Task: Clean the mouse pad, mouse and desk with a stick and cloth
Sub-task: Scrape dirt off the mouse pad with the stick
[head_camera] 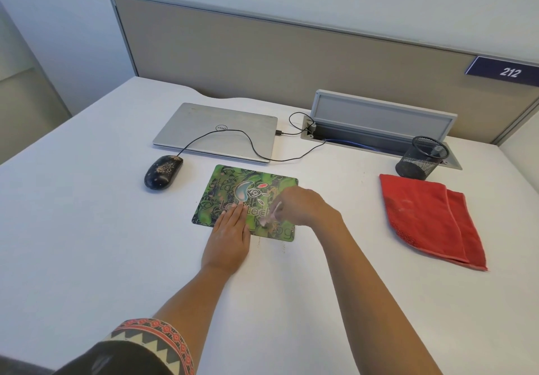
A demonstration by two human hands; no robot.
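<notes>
The green patterned mouse pad (233, 188) is lying mid-desk; the left hand (229, 234) is pressing it flat-fingered while the right hand (303, 205) is pinching a pale stick (272, 214) (blurred) against it. The folded red cloth (428, 217) is lying well right.

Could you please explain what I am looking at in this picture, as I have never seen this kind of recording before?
There is no machine here: a person works with bare hands. The one picture comes from a wide-angle camera worn on the head, looking down along both forearms. The left hand lies flat on the green mouse pad, which rests on the white desk. The right hand pinches a small pale stick whose tip meets the pad. To the left sits a black mouse with pale specks on it, and behind it a closed silver laptop. On the right are a folded red cloth and a black mesh cup.
</notes>
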